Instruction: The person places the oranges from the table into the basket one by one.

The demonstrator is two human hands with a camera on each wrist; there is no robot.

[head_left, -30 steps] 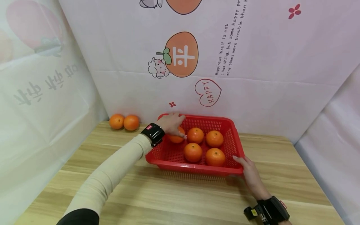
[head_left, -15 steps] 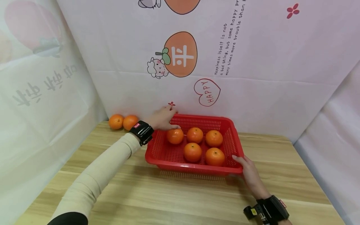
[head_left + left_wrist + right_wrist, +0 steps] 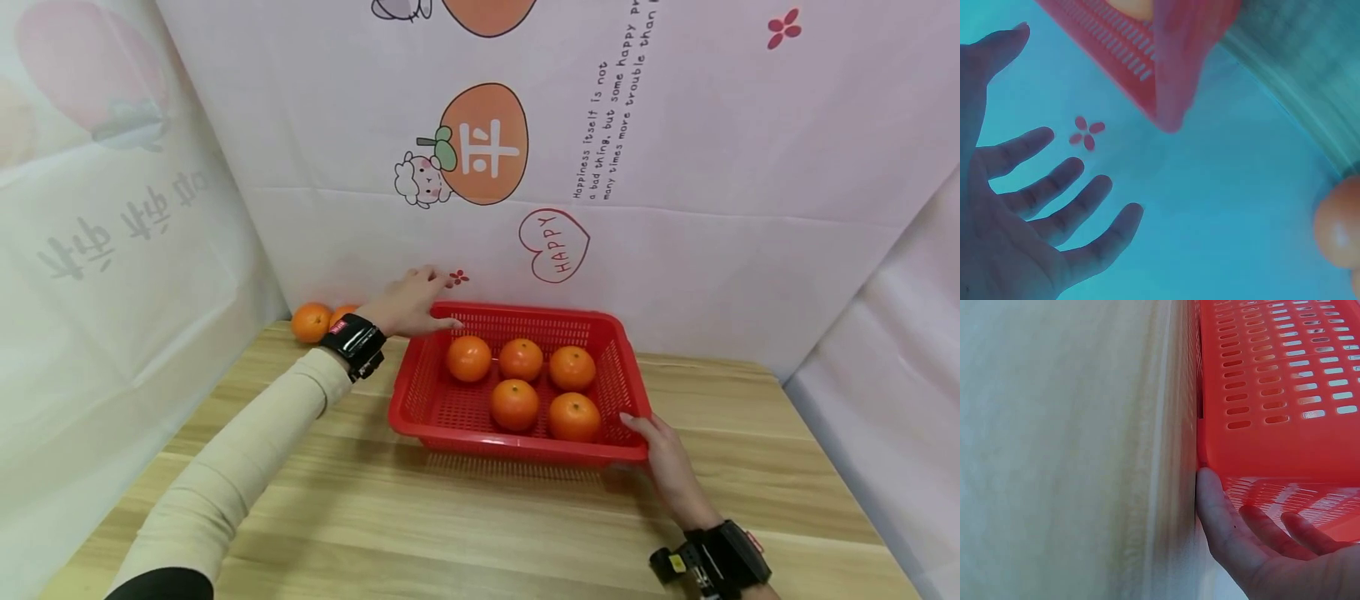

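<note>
A red plastic basket (image 3: 517,447) with slotted walls holds several oranges (image 3: 514,405), spaced apart on its floor. My left hand (image 3: 408,305) is over the basket's back left corner, with nothing in it. In the left wrist view, the fingers of the left hand (image 3: 1029,219) are spread and apart from the basket's corner (image 3: 1169,115). At the front right corner my right hand (image 3: 670,467) grips the basket, its thumb over the rim. The right wrist view shows fingers (image 3: 1229,531) against the basket's underside.
Two oranges (image 3: 311,322) sit side by side at the table's back left, one partly behind the left wrist. A printed white cloth (image 3: 675,167) rises behind the basket, with white cloth at both sides. Wood-grain table (image 3: 480,533) extends in front.
My left hand has come off the back left orange in the basket and moved up and to the left. The oranges in the basket, the basket and my right hand stay where they were.
</note>
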